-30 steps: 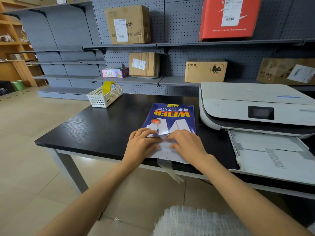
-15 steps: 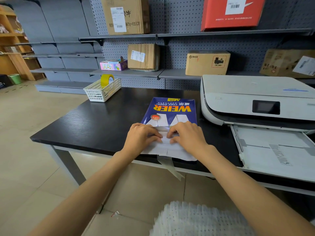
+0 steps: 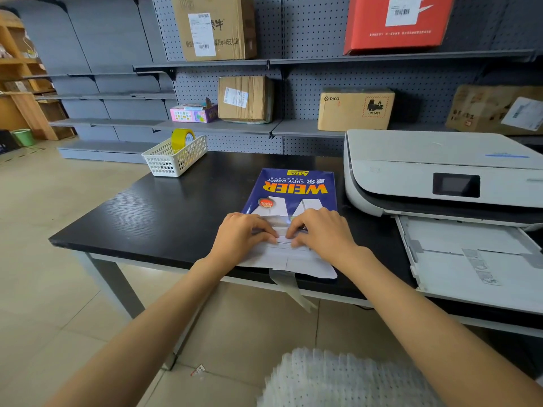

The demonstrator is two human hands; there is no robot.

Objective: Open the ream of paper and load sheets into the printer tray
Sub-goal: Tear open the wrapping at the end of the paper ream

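A blue ream of paper (image 3: 293, 189) lies flat on the black table (image 3: 141, 218), its near end unwrapped into white flaps (image 3: 282, 259). A loose strip of tape (image 3: 289, 287) hangs from it over the table's front edge. My left hand (image 3: 239, 237) and my right hand (image 3: 321, 233) rest side by side on the near end, fingertips pinching the wrapper fold between them. To the right stands the white printer (image 3: 435, 171), with its paper tray (image 3: 476, 259) pulled out toward me.
A white basket (image 3: 173, 158) with a yellow tape roll (image 3: 182, 139) sits at the table's far left corner. Grey pegboard shelves behind the table hold cardboard boxes (image 3: 354, 108) and a red box (image 3: 393, 22). Tiled floor lies to the left.
Both hands have shifted slightly up the ream, and their fingertips have drawn together on the wrapper fold. The view has moved closer to the table.
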